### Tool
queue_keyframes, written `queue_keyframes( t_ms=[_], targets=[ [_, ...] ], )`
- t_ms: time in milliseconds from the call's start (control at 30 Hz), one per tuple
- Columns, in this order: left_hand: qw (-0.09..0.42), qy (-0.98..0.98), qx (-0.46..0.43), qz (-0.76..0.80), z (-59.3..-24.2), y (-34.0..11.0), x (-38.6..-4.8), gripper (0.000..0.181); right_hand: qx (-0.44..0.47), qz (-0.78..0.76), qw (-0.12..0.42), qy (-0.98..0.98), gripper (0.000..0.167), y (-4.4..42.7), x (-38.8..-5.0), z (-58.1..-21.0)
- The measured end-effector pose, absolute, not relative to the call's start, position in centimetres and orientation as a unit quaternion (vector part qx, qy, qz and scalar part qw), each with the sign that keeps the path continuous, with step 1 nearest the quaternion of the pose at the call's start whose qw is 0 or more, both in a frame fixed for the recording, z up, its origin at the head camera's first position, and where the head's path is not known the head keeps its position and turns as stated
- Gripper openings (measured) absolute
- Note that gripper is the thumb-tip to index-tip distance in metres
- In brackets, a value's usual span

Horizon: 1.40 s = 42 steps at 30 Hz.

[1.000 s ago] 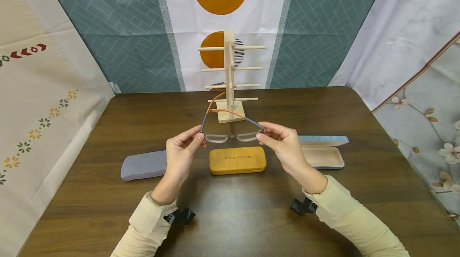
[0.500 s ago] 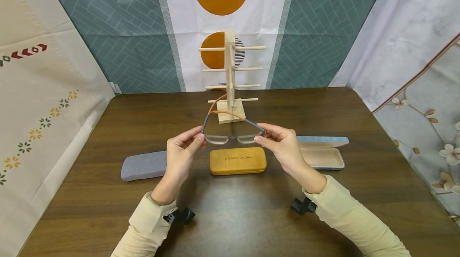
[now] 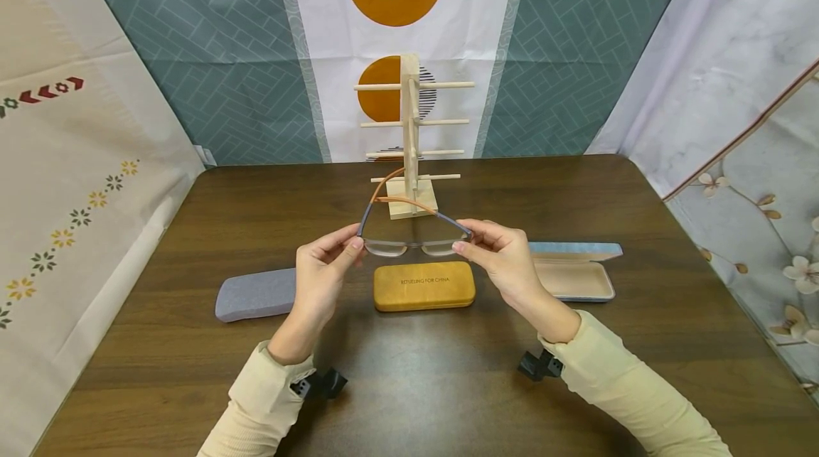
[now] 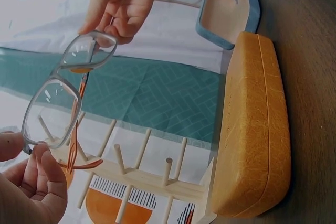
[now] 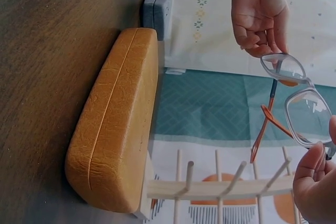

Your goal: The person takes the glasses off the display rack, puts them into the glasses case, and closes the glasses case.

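A pair of eyeglasses (image 3: pixel 414 244) with a thin pale frame and orange-tipped temples is held up over the table, lenses toward the wearer of the head camera. My left hand (image 3: pixel 322 269) pinches its left hinge corner between thumb and fingers; my right hand (image 3: pixel 505 261) does the same at the right corner. The temples point away and cross near their tips. Just below the lenses lies a closed mustard-yellow glasses case (image 3: pixel 424 286) with printed lettering. In the left wrist view the eyeglasses (image 4: pixel 52 111) hang apart from the yellow case (image 4: pixel 252 129).
Behind the eyeglasses stands a wooden display rack (image 3: pixel 409 130) with several pegs. A closed grey-blue case (image 3: pixel 256 293) lies at the left, partly behind my left hand. At the right an open light-blue case (image 3: pixel 576 279) shows its beige lining. Cloth hangings enclose the brown table (image 3: pixel 416 386).
Over the last second the eyeglasses dip very slightly and my right fingers shift a little on the right corner. Both hands otherwise stay in place; the cases and rack have not moved.
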<state>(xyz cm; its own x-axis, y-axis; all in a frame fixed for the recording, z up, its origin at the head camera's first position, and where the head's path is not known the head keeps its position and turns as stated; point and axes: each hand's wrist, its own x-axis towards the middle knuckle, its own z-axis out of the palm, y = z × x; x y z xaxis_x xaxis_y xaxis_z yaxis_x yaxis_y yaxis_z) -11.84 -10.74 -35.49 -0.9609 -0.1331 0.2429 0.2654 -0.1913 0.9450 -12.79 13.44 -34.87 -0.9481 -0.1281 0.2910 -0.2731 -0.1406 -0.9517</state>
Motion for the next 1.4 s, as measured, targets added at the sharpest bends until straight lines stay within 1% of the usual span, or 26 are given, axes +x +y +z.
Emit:
queue_keyframes(
  t_ms=[333,567,767,1400],
  targets=[
    [0.128,-0.633,-0.046,-0.762,-35.52,-10.81,-11.92,0.023,0.155,0.747,0.042,-0.645,0.041,13.53,-12.83,-35.02],
    [0.125,-0.630,-0.046,-0.765,-35.55,-10.77,-11.92,0.024,0.160,0.753,0.044,-0.636,0.030,13.59,-12.88,-35.10],
    [0.126,-0.627,-0.050,-0.767,-35.52,-10.74,-11.91,0.025,0.160,0.762,0.043,-0.626,0.026,13.55,-12.93,-35.20],
    [0.105,-0.631,-0.072,-0.765,-35.25,-11.11,-11.83,0.028,0.159,0.774,0.031,-0.613,0.026,13.62,-13.02,-35.24]
  ],
)
